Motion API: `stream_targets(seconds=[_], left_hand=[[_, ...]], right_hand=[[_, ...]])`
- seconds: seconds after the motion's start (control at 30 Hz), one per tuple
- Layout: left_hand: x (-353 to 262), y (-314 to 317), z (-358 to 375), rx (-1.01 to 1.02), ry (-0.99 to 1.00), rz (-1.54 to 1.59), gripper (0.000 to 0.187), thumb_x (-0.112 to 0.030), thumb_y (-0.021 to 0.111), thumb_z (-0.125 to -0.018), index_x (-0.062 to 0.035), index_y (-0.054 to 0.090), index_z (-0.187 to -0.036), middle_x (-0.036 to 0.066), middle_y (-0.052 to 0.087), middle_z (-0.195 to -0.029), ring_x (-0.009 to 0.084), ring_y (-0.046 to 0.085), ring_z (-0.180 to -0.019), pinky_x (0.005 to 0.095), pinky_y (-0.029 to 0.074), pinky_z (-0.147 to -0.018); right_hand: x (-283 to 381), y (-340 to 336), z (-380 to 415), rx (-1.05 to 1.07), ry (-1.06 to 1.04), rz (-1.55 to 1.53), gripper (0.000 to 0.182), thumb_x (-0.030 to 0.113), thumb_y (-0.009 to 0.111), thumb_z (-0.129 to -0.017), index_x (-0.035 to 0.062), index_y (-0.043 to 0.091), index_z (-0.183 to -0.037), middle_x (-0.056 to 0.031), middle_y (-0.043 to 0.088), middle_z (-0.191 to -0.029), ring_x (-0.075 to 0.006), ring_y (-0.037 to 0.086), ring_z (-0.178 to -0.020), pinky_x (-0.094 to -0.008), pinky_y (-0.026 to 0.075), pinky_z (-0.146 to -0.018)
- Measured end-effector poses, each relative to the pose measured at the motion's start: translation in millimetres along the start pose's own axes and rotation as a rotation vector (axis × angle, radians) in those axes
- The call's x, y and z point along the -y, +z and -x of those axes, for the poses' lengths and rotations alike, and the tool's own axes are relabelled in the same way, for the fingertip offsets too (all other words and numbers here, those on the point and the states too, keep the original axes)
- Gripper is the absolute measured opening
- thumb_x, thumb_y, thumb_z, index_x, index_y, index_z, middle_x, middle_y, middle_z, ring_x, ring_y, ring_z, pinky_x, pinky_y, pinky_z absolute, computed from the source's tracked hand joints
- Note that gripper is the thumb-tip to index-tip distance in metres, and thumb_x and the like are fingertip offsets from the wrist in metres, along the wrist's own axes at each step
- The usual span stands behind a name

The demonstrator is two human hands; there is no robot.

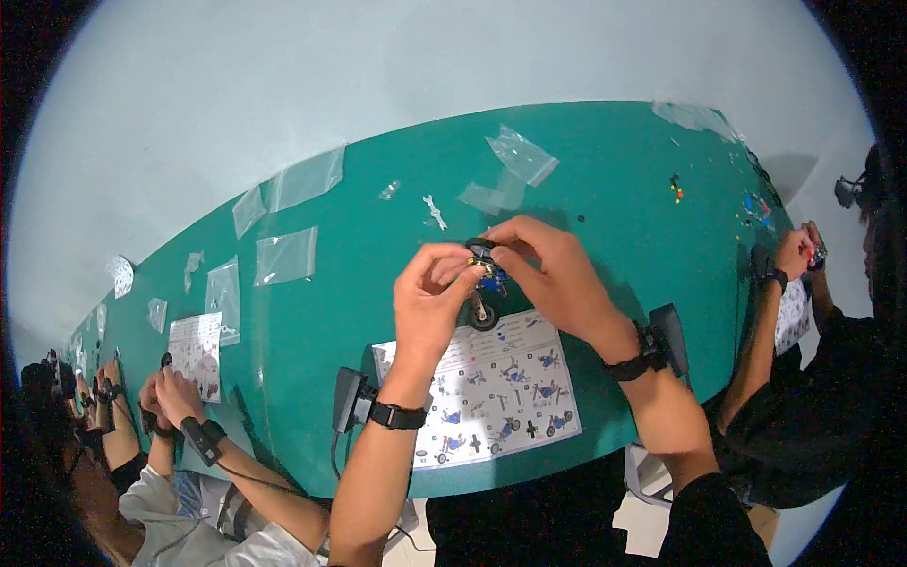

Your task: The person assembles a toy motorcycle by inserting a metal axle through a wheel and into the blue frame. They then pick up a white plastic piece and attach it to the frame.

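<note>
Both of my hands hold a small toy vehicle model [491, 282] with black wheels and blue and yellow parts, just above the top of a printed instruction sheet [501, 397]. My left hand [427, 295] pinches it from the left, thumb and fingers closed around its middle. From the right, my right hand [548, 269] grips it near the upper black wheel. The lower black wheel [483, 317] hangs free below my fingers. My fingers hide part of the model's middle. Beyond my hands lies a small white plastic wrench [434, 212].
Clear plastic bags [522, 156] lie about the green table [359, 227]. Small coloured parts [676, 189] are at the right. One person's hands [795, 250] work at the right edge. At the left, another person's hands [175, 397] are near a second sheet [196, 354].
</note>
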State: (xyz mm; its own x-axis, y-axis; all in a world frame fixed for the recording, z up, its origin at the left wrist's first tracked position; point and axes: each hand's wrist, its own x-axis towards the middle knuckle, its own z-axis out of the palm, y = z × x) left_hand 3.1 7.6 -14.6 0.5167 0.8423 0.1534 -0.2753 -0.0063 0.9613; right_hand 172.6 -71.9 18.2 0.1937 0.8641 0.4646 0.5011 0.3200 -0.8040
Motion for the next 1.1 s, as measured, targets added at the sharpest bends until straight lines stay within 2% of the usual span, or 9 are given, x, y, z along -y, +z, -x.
stream_targets(seconds=[0.2,0.3,0.4,0.53,0.63,0.7,0.83,1.0,1.1], left_hand=[[-1,-5,-1,0.081,-0.027,0.112,0.021,0.002,0.074,-0.095,-0.0063,0.061,-0.11,0.002,0.07,-0.106,0.0088,0.066,-0.099,0.0231,0.052,-0.082],[3,-10,-3,0.164,-0.068,0.188,0.018,-0.002,0.072,-0.098,-0.0084,0.06,-0.109,0.002,0.071,-0.107,0.0086,0.066,-0.097,0.0226,0.051,-0.081],[2,-12,-4,0.22,-0.129,0.235,0.015,-0.005,0.07,-0.1,-0.0093,0.06,-0.109,0.004,0.073,-0.107,0.0094,0.067,-0.097,0.0243,0.052,-0.08],[-7,-6,0,0.193,-0.163,0.304,0.011,-0.005,0.067,-0.102,-0.0087,0.059,-0.109,0.006,0.076,-0.106,0.0106,0.069,-0.096,0.0257,0.053,-0.08],[-6,-10,-1,0.228,-0.181,0.271,0.016,-0.016,0.072,-0.099,-0.0105,0.06,-0.108,0.003,0.07,-0.109,0.0125,0.066,-0.102,0.0291,0.05,-0.091],[-8,-9,-1,0.258,-0.155,0.287,0.016,-0.016,0.072,-0.099,-0.0105,0.06,-0.109,0.004,0.07,-0.11,0.013,0.066,-0.105,0.0295,0.051,-0.092],[-4,-15,-3,0.323,-0.187,0.319,0.016,-0.013,0.07,-0.098,-0.0103,0.058,-0.109,0.006,0.071,-0.112,0.0142,0.067,-0.107,0.03,0.052,-0.094],[-6,-20,-4,0.364,-0.197,0.317,0.02,-0.012,0.07,-0.098,-0.0101,0.056,-0.112,0.008,0.07,-0.119,0.0159,0.067,-0.11,0.0306,0.052,-0.096],[-4,-24,-5,0.346,-0.196,0.3,0.027,-0.015,0.073,-0.096,-0.0107,0.053,-0.114,0.008,0.07,-0.123,0.019,0.066,-0.114,0.0337,0.05,-0.101]], right_hand=[[-4,-1,1,0.091,0.144,-0.275,0.016,0.01,0.064,-0.103,-0.0039,0.066,-0.111,-0.0129,0.073,-0.104,-0.0129,0.068,-0.093,-0.032,0.055,-0.081],[-4,-4,-1,0.148,0.194,-0.386,0.012,0.008,0.064,-0.104,-0.0026,0.064,-0.107,-0.0088,0.073,-0.108,-0.0087,0.064,-0.097,-0.0298,0.054,-0.084],[-1,-7,-2,0.157,0.211,-0.49,0.007,0.006,0.066,-0.102,-0.0007,0.062,-0.102,-0.0099,0.073,-0.116,-0.0095,0.065,-0.102,-0.0285,0.054,-0.089],[6,-7,-3,0.154,0.216,-0.573,0.007,0.003,0.066,-0.101,0.0001,0.06,-0.099,-0.0148,0.072,-0.123,-0.0132,0.066,-0.108,-0.0314,0.055,-0.096],[7,-9,-4,0.186,0.263,-0.622,0.006,0.002,0.065,-0.1,0.0015,0.06,-0.098,-0.0185,0.07,-0.128,-0.0174,0.067,-0.112,-0.036,0.055,-0.101],[6,-12,-6,0.212,0.288,-0.636,0.007,0.002,0.066,-0.099,0.0022,0.06,-0.097,-0.019,0.07,-0.127,-0.0188,0.067,-0.112,-0.0364,0.056,-0.1],[7,-19,-7,0.264,0.329,-0.647,0.008,0.003,0.067,-0.098,0.001,0.064,-0.105,-0.0154,0.071,-0.125,-0.018,0.068,-0.11,-0.0357,0.055,-0.1],[10,-21,-5,0.31,0.264,-0.536,0.036,0.008,0.071,-0.099,-0.0013,0.065,-0.133,-0.0113,0.071,-0.125,-0.0175,0.068,-0.112,-0.0351,0.055,-0.101],[8,-19,-5,0.337,0.314,-0.57,0.046,0.013,0.071,-0.1,0.0006,0.058,-0.142,-0.0122,0.069,-0.129,-0.0195,0.066,-0.12,-0.0369,0.051,-0.107]])
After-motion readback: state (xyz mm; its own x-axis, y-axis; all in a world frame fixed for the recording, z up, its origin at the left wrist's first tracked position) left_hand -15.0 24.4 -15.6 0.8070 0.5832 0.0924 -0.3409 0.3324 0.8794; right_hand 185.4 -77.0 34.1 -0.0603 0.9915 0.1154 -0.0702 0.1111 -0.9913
